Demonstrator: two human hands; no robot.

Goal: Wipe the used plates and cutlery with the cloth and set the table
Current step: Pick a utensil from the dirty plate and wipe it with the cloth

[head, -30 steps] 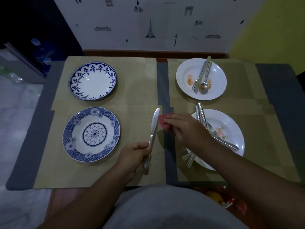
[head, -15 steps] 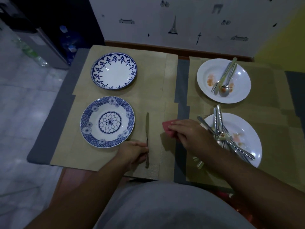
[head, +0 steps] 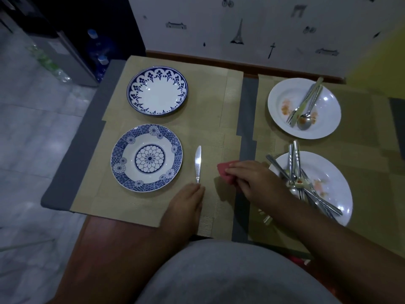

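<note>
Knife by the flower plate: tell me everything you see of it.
The knife is plain silvery metal, its rounded blade pointing away from the person. It lies flat on the tan placemat, right of the plate and apart from it. Fingertips of the left hand are at its handle end; the cloth in the right hand is clear of it.

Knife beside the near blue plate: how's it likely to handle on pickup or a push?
Knife looks like one-piece polished metal: probably rigid, somewhat slippery. It lies flat on the woven placemat, so likely awkward to get fingers under, and should slide, not roll. Long and thin: pinched at the handle end, it may droop.
</note>
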